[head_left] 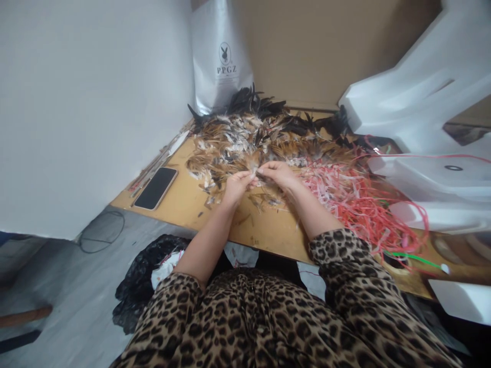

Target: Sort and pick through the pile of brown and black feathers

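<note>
A big heap of brown, white and black feathers [245, 135] covers the far half of a wooden table [184, 202]. My left hand [237, 186] and my right hand [276, 174] meet at the near edge of the heap. Both hands pinch a small tuft of brown feathers [253, 166] between fingertips and thumbs. My forearms reach out from leopard-print sleeves.
A dark phone [156, 188] lies at the table's left. Red and pink strips [345, 197] tangle to the right. White foam blocks [429, 122] stand at right, a silver bag [218, 53] against the back wall, a black plastic bag [149, 276] on the floor.
</note>
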{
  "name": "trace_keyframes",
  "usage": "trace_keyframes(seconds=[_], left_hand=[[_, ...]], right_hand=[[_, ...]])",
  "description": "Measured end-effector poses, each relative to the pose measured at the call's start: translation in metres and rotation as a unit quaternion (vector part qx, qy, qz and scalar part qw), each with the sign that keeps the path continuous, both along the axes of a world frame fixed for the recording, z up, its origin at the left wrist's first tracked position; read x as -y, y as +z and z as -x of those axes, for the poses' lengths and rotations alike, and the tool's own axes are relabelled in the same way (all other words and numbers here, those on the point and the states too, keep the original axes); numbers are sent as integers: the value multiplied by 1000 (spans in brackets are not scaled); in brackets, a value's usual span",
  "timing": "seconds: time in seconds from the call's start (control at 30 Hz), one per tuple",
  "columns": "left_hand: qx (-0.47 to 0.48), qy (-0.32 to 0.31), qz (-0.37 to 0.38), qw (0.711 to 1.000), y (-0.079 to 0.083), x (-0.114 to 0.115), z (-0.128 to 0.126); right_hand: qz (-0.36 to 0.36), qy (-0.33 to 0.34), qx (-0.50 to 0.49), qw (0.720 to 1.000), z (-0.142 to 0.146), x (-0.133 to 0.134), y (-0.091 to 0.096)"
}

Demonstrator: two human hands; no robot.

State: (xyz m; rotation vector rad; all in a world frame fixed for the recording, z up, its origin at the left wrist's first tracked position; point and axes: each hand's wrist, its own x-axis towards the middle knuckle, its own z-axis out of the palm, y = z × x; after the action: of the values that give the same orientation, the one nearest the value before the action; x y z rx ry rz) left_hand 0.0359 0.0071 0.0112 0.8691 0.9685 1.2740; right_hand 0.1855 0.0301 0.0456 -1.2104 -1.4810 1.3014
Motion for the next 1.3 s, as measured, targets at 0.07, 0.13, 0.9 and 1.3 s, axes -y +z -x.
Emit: trace_keyframes(seconds=[0.07, 0.13, 0.9, 1.3], left_hand=[[29, 23, -1, 999, 0, -2, 3], [63, 41, -1, 997, -1, -4, 6], [105, 49, 22, 993, 1, -2, 6], [89, 16, 29, 995, 0, -1, 6]], right_hand=[[-35, -20, 59, 997, -6, -4, -1], [-77, -12, 136, 988, -13, -8, -3], [1, -7, 88, 996, -4, -4, -7], [62, 11, -82, 995, -4, -7, -8]])
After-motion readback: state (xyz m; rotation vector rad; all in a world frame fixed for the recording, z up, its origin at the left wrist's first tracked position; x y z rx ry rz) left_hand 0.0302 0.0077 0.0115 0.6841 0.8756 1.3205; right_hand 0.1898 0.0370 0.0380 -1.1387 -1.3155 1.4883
